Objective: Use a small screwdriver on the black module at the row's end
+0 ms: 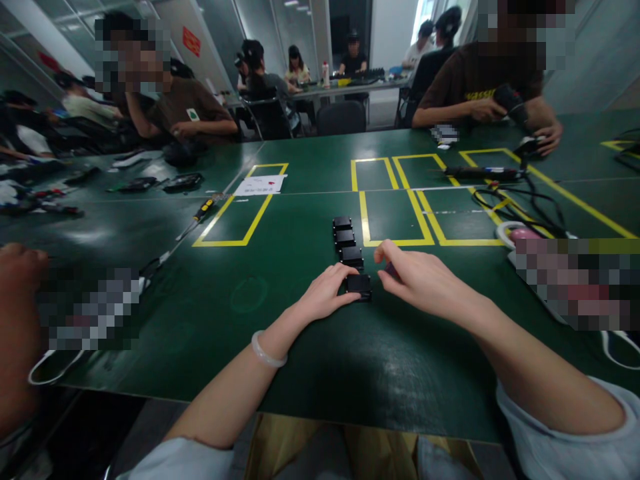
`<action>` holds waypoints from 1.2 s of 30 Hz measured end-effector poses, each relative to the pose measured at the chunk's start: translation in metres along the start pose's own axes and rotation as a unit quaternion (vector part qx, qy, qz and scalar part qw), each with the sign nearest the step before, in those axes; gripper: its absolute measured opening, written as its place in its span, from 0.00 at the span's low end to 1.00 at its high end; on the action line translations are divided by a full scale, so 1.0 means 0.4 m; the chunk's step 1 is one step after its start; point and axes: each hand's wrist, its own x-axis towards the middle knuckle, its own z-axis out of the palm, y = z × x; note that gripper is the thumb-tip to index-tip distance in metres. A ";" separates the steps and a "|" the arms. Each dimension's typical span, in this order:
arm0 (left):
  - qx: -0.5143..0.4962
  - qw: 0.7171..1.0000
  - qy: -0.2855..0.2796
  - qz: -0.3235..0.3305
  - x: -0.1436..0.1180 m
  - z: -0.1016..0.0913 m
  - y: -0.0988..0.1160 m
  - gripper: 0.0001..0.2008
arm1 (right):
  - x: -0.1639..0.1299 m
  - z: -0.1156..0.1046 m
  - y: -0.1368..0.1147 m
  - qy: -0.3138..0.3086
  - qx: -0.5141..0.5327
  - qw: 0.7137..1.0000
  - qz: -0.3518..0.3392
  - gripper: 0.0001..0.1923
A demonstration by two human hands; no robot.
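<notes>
Several small black rectangular blocks lie in a short line on the green table, running away from me. My left hand grips the nearest black block between thumb and fingers, low at the tabletop. Just right of that block is my right hand, its fingers curled in and not touching the row. A small dark thing shows between its thumb and fingers, too hidden to name.
Yellow tape outlines mark the table beyond the blocks. On the right lie black cables and a blurred pinkish item. A yellow-black screwdriver and a paper sheet lie left. Other people sit opposite; someone's arm is at far left.
</notes>
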 end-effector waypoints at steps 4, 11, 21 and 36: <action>-0.002 1.000 0.005 0.002 0.000 0.002 -0.002 0.19 | 0.001 0.001 -0.002 0.002 -0.004 1.000 0.006 0.08; 0.000 1.000 0.002 -0.003 0.001 0.000 0.001 0.18 | 0.001 0.000 0.000 0.000 -0.001 1.000 0.003 0.07; 0.002 1.000 0.007 0.004 0.001 0.004 -0.004 0.19 | 0.002 0.005 0.002 -0.004 -0.013 1.000 0.008 0.08; 0.004 1.000 0.004 0.000 0.001 0.002 -0.002 0.19 | 0.002 0.003 0.003 -0.006 -0.012 1.000 0.002 0.09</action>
